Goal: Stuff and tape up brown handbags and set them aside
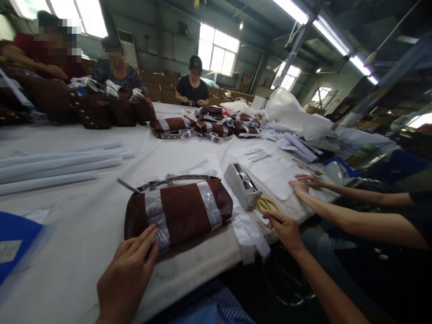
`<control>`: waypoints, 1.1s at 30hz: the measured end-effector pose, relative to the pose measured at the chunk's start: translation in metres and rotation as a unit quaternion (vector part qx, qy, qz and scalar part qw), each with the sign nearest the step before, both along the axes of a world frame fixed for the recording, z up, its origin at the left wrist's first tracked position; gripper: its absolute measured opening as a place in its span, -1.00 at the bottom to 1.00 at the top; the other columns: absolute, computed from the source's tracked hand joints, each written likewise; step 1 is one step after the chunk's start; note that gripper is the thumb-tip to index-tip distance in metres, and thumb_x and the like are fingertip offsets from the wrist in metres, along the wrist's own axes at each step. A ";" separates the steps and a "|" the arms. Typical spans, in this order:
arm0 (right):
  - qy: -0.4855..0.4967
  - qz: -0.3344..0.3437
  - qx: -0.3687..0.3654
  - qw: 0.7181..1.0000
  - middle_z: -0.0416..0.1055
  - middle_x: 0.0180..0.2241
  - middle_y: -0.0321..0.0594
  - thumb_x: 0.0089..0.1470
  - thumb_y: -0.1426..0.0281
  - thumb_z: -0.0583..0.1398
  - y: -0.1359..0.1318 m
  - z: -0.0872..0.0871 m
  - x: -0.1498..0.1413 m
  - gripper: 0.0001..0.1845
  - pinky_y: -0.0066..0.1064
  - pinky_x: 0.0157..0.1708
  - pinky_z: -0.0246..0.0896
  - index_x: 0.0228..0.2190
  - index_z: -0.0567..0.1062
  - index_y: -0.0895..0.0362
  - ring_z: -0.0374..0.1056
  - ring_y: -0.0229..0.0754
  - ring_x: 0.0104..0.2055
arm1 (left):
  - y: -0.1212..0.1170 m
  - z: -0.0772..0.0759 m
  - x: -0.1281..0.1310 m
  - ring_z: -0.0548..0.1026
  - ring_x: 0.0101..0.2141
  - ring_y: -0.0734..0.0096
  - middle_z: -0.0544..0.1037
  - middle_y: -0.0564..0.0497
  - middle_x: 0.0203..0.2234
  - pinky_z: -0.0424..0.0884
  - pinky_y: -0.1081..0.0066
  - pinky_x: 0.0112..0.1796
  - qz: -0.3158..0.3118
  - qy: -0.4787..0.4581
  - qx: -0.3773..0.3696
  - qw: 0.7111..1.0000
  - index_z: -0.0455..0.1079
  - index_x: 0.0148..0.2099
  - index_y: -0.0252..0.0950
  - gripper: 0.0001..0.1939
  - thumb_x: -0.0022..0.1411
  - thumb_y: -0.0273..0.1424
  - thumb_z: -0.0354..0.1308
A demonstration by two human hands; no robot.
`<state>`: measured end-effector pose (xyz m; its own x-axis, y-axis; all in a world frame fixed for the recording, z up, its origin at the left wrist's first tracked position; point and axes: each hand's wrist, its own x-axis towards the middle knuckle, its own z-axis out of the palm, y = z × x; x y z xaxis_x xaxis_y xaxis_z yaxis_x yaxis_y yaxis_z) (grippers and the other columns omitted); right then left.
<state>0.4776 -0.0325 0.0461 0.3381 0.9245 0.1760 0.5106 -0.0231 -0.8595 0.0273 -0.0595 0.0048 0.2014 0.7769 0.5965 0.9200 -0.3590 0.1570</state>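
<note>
Left fingers [141, 243] lie unclenched on the brown bag [184, 211], lower centre; whether the right hand [286, 231], lower right, grips anything is unclear.

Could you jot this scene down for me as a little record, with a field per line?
Left hand: the person's left hand rests fingertips on a clear strip around the brown bag
Right hand: the right hand is near the yellow-handled scissors; whether it holds anything is unclear
Beside bag: grey tape dispenser
Farther back: more brown bags on the white-covered table
Co-workers: three people across the table; another's hands at right
</note>
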 end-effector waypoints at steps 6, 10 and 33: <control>-0.180 0.364 0.074 0.911 0.60 -0.26 -0.24 0.22 0.39 0.16 -0.003 0.063 -0.059 -0.70 -0.49 -0.40 0.41 -0.08 0.62 -0.06 0.50 -0.24 -0.36 | 0.000 0.002 0.004 0.51 -0.18 0.20 0.59 0.04 0.01 0.44 0.25 -0.10 0.055 -0.043 -0.016 0.997 0.40 0.20 -0.21 -0.59 0.42 -0.22 -0.02; -0.187 0.508 0.109 0.834 0.60 -0.27 -0.23 0.25 0.43 0.18 0.012 0.085 -0.125 -0.73 -0.51 -0.27 0.40 -0.08 0.60 -0.02 0.51 -0.27 -0.29 | -0.003 0.006 0.008 0.54 -0.19 0.25 0.62 0.03 -0.10 0.45 0.33 -0.17 0.110 -0.072 -0.042 0.990 0.30 0.28 -0.11 -0.54 0.37 -0.24 0.08; -0.626 0.607 0.038 0.488 0.59 -0.45 -0.06 0.08 0.16 0.29 0.120 0.087 -0.350 -0.72 -0.37 -0.39 0.18 -0.37 0.67 0.12 0.49 -0.03 -0.37 | -0.005 -0.003 0.011 0.54 -0.24 0.38 0.57 0.09 -0.19 0.49 0.41 -0.19 0.131 -0.263 -0.122 0.948 -0.10 0.44 -0.02 -0.15 0.23 -0.41 0.24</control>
